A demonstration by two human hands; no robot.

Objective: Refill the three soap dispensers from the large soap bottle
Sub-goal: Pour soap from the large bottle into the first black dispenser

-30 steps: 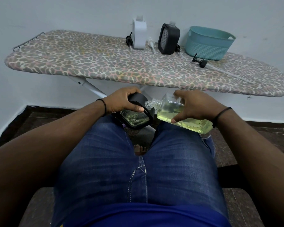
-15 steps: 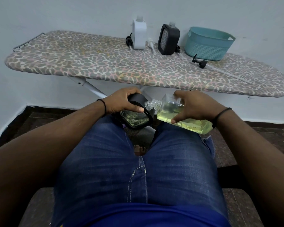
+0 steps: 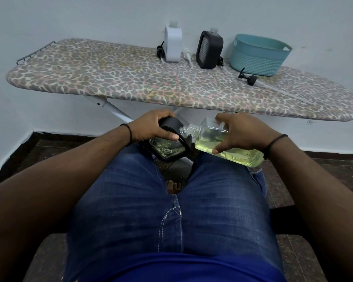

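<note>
Over my knees, my right hand (image 3: 239, 132) grips the large clear soap bottle (image 3: 222, 143), tipped almost flat, with yellow-green soap inside. Its open neck points left at the top of a black dispenser (image 3: 168, 147), which my left hand (image 3: 154, 129) grips from above. The dispenser's own opening is hidden behind the bottle neck. A white dispenser (image 3: 173, 44) and a second black dispenser (image 3: 209, 50) stand uncapped at the back of the ironing board (image 3: 110, 80).
Pump heads lie on the board: a black one (image 3: 160, 51) left of the white dispenser, a white one (image 3: 187, 54) between the dispensers, and another black one (image 3: 249, 78) before a teal basket (image 3: 258, 54). My jeans-clad thighs fill the lower view.
</note>
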